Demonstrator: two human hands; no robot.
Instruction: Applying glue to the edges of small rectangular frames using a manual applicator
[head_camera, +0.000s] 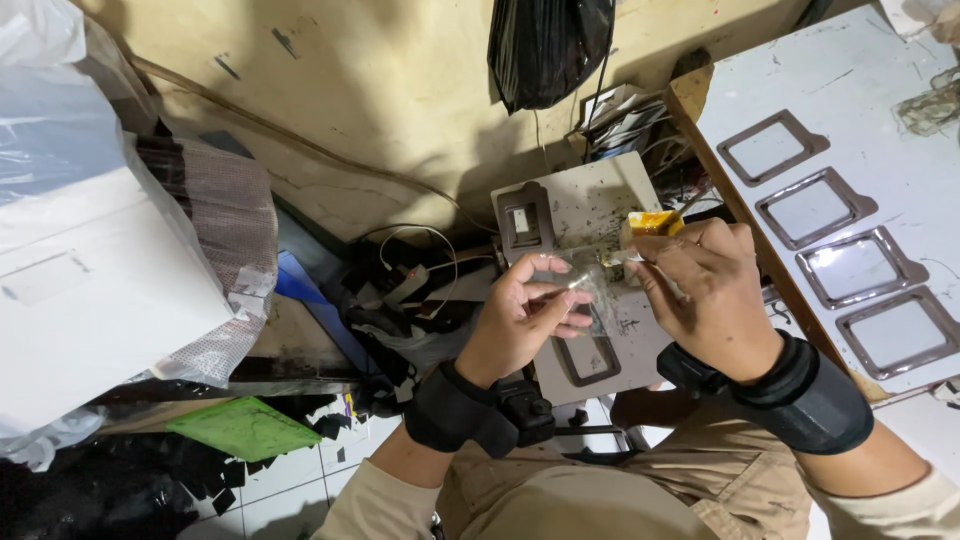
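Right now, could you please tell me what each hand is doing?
Left hand: closed, pinching a small clear piece.
Right hand: closed on a yellow tube.

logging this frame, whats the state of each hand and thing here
left hand: closed, pinching a small clear piece
clear piece: held between both hands over the small board
right hand: closed on a thin tool
yellow tube: upright behind the right hand
small board: flat, one brown frame at each end
big board: flat, four brown frames in a row
black bag: hanging on the wall
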